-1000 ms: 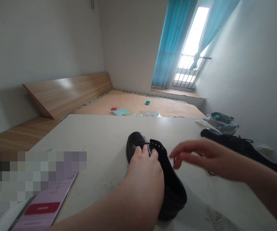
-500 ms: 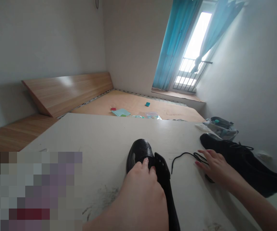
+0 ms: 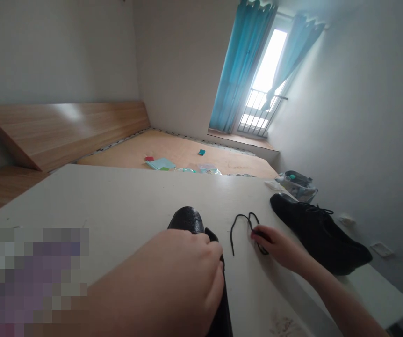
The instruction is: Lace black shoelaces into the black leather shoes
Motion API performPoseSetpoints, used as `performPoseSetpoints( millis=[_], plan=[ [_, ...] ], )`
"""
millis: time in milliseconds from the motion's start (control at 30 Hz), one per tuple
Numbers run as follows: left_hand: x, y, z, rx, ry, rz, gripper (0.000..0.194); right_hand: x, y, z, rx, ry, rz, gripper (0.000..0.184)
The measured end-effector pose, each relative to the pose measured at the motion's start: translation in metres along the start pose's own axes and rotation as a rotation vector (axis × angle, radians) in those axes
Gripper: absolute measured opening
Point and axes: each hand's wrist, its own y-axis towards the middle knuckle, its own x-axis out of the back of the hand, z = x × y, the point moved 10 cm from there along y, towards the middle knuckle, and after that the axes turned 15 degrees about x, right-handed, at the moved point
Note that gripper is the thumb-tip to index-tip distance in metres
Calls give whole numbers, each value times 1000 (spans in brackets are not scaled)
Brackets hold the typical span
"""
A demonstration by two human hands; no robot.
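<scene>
My left hand (image 3: 173,276) is shut around a black leather shoe (image 3: 186,220), covering its middle. The shoe lies on a white table (image 3: 117,196), its toe pointing away from me and its eyelet flap showing beside my fingers. My right hand (image 3: 278,248) pinches a thin black shoelace (image 3: 241,229) at its fingertips, and the lace curves loosely over the tabletop. A second black shoe (image 3: 317,236) with its lace tied lies beyond my right hand, apart from it.
A pixelated patch hides the table's lower left. A grey and white bag (image 3: 296,186) sits beyond the far shoe, against a wall with a socket (image 3: 381,249). Past the table's far edge lies a wooden platform (image 3: 176,157) with small items, below a blue-curtained balcony door (image 3: 257,79).
My right hand has moved left from the far shoe and now pinches the shoelace, which has shifted. My left hand covers more of the near shoe. The view has swung slightly.
</scene>
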Motion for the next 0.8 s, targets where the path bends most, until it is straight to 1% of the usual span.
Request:
performPoseSetpoints(
  millis=[67,100,167,200,233,267,300,367,400,467,500,533,567,600,700,733,800],
  plan=[
    [16,5,15,63,-136,-69,33,-2,20,39,92,172,23,38],
    [26,7,23,84,-205,-140,36,-2,28,60,138,256,23,39],
    [44,7,32,73,-298,-292,47,1,40,103,223,411,12,38],
    [49,7,33,50,-321,-335,52,0,44,123,260,486,11,37],
    [53,7,34,29,-327,-362,54,-2,46,142,293,560,17,36],
    [55,7,34,14,-317,-370,53,-5,48,157,323,631,25,36],
    [56,7,35,12,-294,-369,47,-9,49,170,345,699,37,36],
    [57,8,39,50,-230,-348,33,-19,49,182,363,820,62,35],
    [57,9,43,89,-201,-325,30,-23,50,182,357,871,70,34],
    [56,10,54,170,-173,-275,30,-29,53,170,320,960,65,28],
    [57,10,58,197,-199,-267,30,-31,55,160,291,1001,54,26],
    [60,10,63,207,-277,-276,28,-32,58,148,258,1042,39,25],
    [64,10,67,203,-423,-294,27,-33,61,136,222,1084,22,26],
    [69,10,73,188,-631,-317,26,-33,65,123,188,1125,6,27],
    [81,7,98,131,-1403,-402,27,-34,75,94,103,1231,-34,28],
    [84,6,106,119,-1598,-432,27,-34,78,87,81,1255,-37,29],
    [89,0,120,120,-1834,-489,26,-35,80,77,44,1287,-20,30]
  ],
)
